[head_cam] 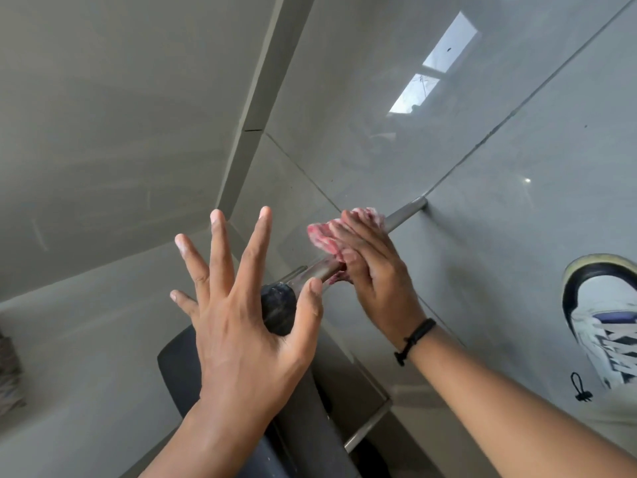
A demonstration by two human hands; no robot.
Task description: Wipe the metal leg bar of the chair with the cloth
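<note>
**A Hand Holds a Pink Cloth on the Chair's Shiny Bar**

The person's right hand (374, 270) is wrapped around a pink and white cloth (331, 238). The cloth is bunched up and pressed onto the metal leg bar (403, 214) of the chair. The fingers curl over the cloth and the bar together, so the hand is closed on both. Some cloth sticks out past the fingertips on the left side.

The bar is a thin, shiny tube. It runs on a slant from a dark round part (277, 310) of the chair, under the right hand, and up to the grey floor (517, 236), where its far end touches down.

The left hand (241, 305) is wide open. All its fingers are spread far apart and it holds nothing. It sits in front of the dark round part, and its thumb tip is just beside the lower bit of the bar.

A black band (415, 339) goes around the right wrist. A white and black shoe (606, 322) is on the floor at the right edge, well apart from the hands.
</note>
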